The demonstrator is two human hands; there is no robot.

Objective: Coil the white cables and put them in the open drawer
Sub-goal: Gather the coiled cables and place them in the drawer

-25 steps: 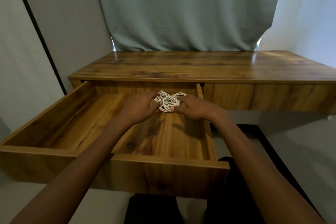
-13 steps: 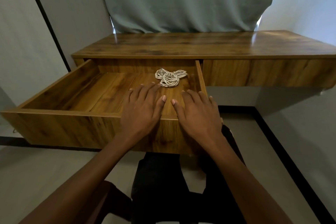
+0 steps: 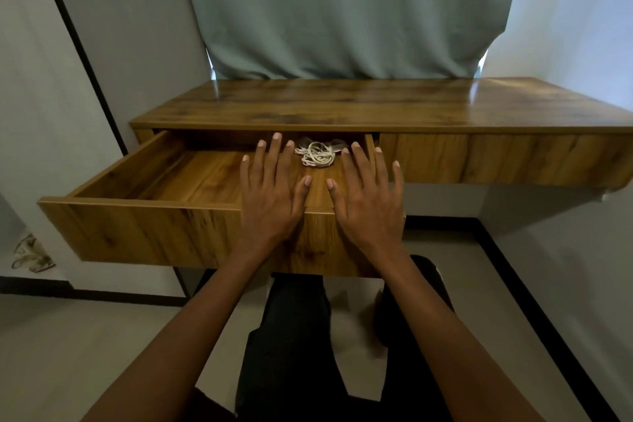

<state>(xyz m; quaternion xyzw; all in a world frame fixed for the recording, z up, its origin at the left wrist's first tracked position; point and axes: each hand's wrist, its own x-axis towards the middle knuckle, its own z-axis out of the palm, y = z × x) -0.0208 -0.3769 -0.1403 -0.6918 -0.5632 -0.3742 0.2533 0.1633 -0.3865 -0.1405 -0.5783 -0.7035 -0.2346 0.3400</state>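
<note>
A small bundle of coiled white cables (image 3: 317, 155) lies on the floor of the open wooden drawer (image 3: 137, 233), near its back right corner. My left hand (image 3: 272, 195) and my right hand (image 3: 368, 199) are spread flat, fingers straight, over the drawer's front edge. Both hands hold nothing, and the cables lie apart from them, between the fingertips and further back.
The drawer hangs under a wooden desk (image 3: 376, 106) set against a grey-green curtain (image 3: 342, 10). A closed drawer front (image 3: 496, 158) sits to the right. My legs in dark trousers (image 3: 294, 353) are below. A crumpled item (image 3: 30, 253) lies on the floor at left.
Both hands let go of the cable bundle in the drawer and drew back to its front edge, fingers spread. The bundle now lies still at the back, and the drawer looks less far out.
</note>
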